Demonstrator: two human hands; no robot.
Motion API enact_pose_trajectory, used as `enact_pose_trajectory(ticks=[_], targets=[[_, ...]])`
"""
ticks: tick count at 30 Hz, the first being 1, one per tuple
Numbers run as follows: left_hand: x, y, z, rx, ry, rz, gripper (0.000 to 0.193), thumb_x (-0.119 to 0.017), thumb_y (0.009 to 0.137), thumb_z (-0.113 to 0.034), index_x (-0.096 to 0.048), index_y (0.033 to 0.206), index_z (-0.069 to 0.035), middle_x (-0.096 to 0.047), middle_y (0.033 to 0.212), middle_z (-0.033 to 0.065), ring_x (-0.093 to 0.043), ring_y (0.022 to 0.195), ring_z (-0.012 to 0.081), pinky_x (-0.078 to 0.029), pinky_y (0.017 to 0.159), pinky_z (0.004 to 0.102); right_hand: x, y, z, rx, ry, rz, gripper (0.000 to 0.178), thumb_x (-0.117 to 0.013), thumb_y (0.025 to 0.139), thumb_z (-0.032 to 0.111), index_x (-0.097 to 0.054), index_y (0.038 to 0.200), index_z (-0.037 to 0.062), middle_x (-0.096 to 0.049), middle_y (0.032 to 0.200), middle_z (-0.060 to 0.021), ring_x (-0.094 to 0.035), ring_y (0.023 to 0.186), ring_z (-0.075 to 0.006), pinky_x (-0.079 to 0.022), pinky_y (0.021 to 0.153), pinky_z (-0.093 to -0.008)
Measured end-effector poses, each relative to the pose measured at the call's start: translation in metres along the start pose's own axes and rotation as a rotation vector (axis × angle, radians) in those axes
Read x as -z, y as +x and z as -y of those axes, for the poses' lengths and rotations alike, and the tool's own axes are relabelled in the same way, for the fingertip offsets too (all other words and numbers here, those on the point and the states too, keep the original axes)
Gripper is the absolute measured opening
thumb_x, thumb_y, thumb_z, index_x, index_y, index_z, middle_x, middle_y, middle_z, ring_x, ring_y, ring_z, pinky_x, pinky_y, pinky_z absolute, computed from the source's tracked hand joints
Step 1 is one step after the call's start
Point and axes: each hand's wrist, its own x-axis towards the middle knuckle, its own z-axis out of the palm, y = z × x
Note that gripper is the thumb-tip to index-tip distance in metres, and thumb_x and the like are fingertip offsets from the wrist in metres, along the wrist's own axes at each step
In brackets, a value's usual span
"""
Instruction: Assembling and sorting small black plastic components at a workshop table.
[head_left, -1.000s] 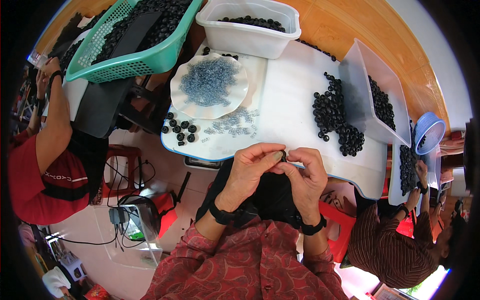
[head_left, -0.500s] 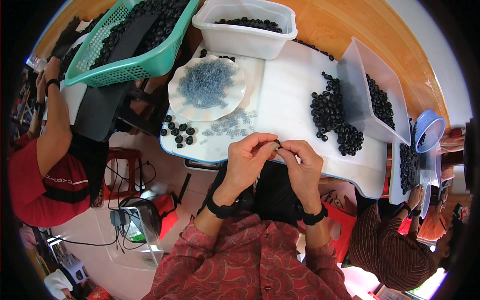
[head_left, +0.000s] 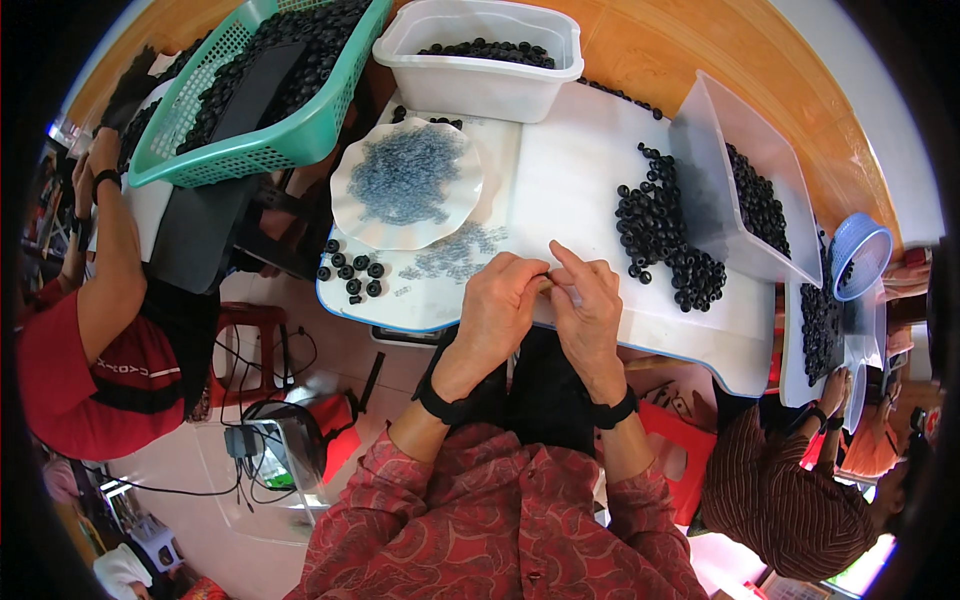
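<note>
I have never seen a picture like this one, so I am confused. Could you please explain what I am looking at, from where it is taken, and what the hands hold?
The picture comes from a wide fisheye camera worn on a person's head, looking down, so straight edges bend. No machine is here: the left hand and right hand are the person's own, meeting over the near edge of a white table. Together they pinch something very small; I cannot tell what. On the table lie a scalloped white plate of small grey pieces, a loose pile of black rings, a tilted clear tub, a white bin and a green basket with more black parts. Other people sit at both sides.
</note>
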Motion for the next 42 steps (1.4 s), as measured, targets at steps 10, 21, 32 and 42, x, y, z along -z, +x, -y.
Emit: enact_pose_trajectory(ticks=[10,21,32,42], targets=[[-0.002,0.001,0.004,-0.012,0.084,-0.014,0.015,-0.069,0.083,0.003,-0.071,0.097,-0.001,-0.065,0.085,0.0125,-0.066,0.073,0.0280,-0.053,0.063,0.0348,-0.006,-0.001,-0.009,-0.045,0.135,-0.035,0.052,-0.069,0.073,-0.009,-0.063,0.122,0.0032,-0.070,0.086,-0.0062,-0.059,0.084,-0.0244,-0.045,0.083,-0.0368],[0.002,0.002,-0.001,-0.100,0.186,0.025,0.014,-0.068,0.081,0.003,-0.069,0.095,0.000,-0.064,0.085,0.0143,-0.065,0.074,0.0322,-0.052,0.064,0.0381,-0.002,-0.002,-0.007,-0.064,0.112,-0.005,0.047,-0.068,0.075,-0.009,-0.063,0.120,0.0034,-0.071,0.086,-0.0069,-0.060,0.085,-0.0261,-0.046,0.081,-0.0378],[0.004,0.017,-0.005,-0.168,0.119,-0.051,0.015,-0.068,0.079,0.004,-0.067,0.094,0.001,-0.060,0.083,0.0136,-0.061,0.077,0.0324,-0.052,0.065,0.0392,-0.008,0.012,-0.005,-0.043,0.217,-0.133,0.046,-0.069,0.075,-0.010,-0.062,0.119,0.0026,-0.072,0.087,-0.0068,-0.062,0.085,-0.0257,-0.049,0.077,-0.0356],[-0.006,0.004,0.005,-0.301,0.337,-0.005,0.022,-0.068,0.071,0.001,-0.068,0.093,-0.001,-0.058,0.083,0.0099,-0.058,0.080,0.0281,-0.052,0.064,0.0372,0.007,0.006,-0.008,0.104,-0.111,-0.169,0.031,-0.065,0.077,-0.012,-0.069,0.102,0.0056,-0.069,0.096,-0.0077,-0.059,0.089,-0.0251,-0.045,0.084,-0.0360]])
